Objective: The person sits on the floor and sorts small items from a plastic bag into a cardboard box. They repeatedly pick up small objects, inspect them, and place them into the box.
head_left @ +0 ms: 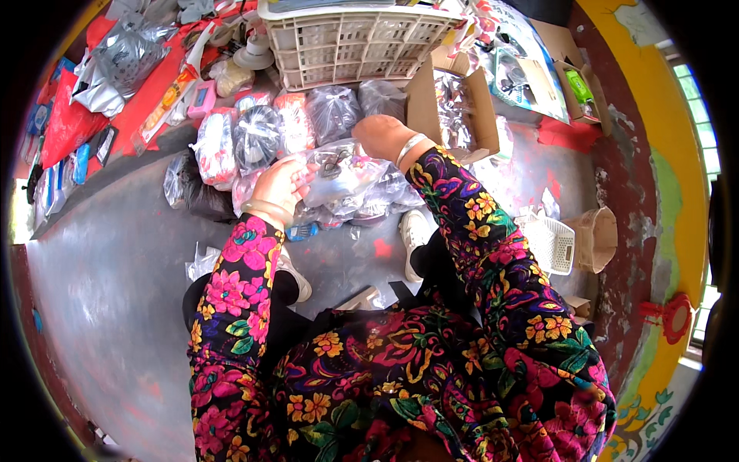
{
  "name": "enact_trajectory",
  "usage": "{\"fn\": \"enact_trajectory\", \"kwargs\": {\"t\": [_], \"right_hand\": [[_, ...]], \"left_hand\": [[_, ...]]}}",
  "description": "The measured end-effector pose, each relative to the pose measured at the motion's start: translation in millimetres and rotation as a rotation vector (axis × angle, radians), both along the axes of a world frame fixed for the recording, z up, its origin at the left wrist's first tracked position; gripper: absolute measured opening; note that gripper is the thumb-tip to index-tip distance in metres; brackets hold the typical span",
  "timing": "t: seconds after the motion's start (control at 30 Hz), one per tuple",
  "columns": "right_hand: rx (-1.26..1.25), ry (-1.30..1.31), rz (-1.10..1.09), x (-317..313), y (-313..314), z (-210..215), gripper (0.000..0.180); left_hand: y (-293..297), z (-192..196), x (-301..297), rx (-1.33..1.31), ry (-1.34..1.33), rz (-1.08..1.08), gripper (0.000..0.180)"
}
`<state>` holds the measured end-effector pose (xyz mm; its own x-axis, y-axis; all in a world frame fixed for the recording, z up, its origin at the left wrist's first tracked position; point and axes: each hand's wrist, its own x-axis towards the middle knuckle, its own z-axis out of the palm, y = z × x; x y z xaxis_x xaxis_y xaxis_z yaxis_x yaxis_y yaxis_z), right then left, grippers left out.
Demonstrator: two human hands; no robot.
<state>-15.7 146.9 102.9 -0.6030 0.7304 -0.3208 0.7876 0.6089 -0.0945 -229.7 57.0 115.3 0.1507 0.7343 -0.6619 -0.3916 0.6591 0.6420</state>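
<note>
A clear plastic bag (344, 179) with small dark looped items inside is stretched between my two hands, above a row of packed bags. My left hand (281, 185), a bangle at its wrist, has its fingers curled at the bag's left edge. My right hand (382, 137) is bent over the bag's upper right corner, closed on it; its fingertips are hidden beneath the hand. Under and beyond the bag lie several filled plastic bags, among them a dark-filled bag (259, 138), a red-and-white one (294, 123) and a grey one (333, 112).
A cream plastic crate (362, 48) stands beyond the bags. To its right is an open cardboard box (483, 115) holding wrapped dark items. A white basket (548, 245) and a brown paper container (596, 239) stand at the right. Piled goods cover red sheeting (142, 100) at the far left.
</note>
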Motion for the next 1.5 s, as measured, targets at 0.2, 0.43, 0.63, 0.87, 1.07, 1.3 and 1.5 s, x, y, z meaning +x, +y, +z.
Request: {"fn": "enact_trajectory", "kwargs": {"t": [0.2,0.43,0.63,0.87,1.07,1.3,1.5], "right_hand": [[0.019,0.515,-0.089,55.5,23.9,62.0,0.023],[0.42,0.175,-0.939,181.6,43.8,28.6,0.032],[0.322,0.113,-1.014,187.2,46.8,-20.3,0.053],[0.366,0.109,-1.21,174.6,48.4,-23.2,0.028],[0.092,1.143,-1.168,181.4,44.0,24.3,0.019],[-0.377,1.294,-0.691,117.7,18.4,82.7,0.022],[-0.451,0.718,-0.264,36.8,-1.9,56.1,0.024]], "left_hand": [[-0.7,-3.7,-4.8,-0.019,-0.017,0.034,0.024],[0.9,-10.5,-7.2,0.017,-0.064,0.006,0.023],[4.5,-14.4,0.1,0.024,-0.075,-0.009,0.023],[1.6,-8.4,-1.9,0.018,-0.068,0.007,0.023],[2.6,-13.5,-1.8,0.03,-0.056,0.011,0.026],[1.9,-9.8,-1.8,0.039,-0.035,-0.007,0.023],[2.6,-9.5,0.6,0.034,0.029,-0.023,0.026]]}}
